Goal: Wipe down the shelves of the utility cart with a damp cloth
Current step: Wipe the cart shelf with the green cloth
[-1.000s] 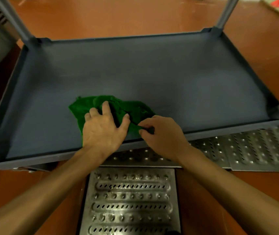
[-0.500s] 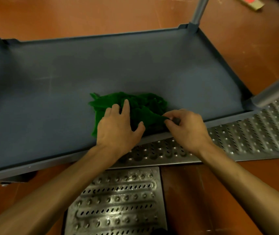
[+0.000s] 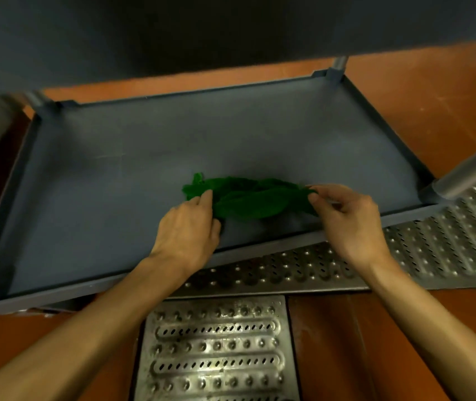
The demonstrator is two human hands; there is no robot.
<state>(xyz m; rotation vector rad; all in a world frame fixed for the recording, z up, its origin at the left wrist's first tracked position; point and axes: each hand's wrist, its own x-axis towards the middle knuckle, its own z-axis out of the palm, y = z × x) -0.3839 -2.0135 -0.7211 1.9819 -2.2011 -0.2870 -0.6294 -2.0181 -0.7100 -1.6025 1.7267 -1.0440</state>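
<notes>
The left hand grips the left end of the green cloth, fingers curled onto it and the thumb tucked beneath. The right hand pinches the cloth's right end between thumb and fingertips. The cloth is bunched into a long roll stretched between the two hands, and it lies on the grey-blue lower shelf of the utility cart, near the shelf's front rim and right of its middle. A round metal post rises from the shelf's near right corner, and the underside of an upper shelf fills the top of the view. Perforated metal grates lie in the orange floor below the forearms.
</notes>
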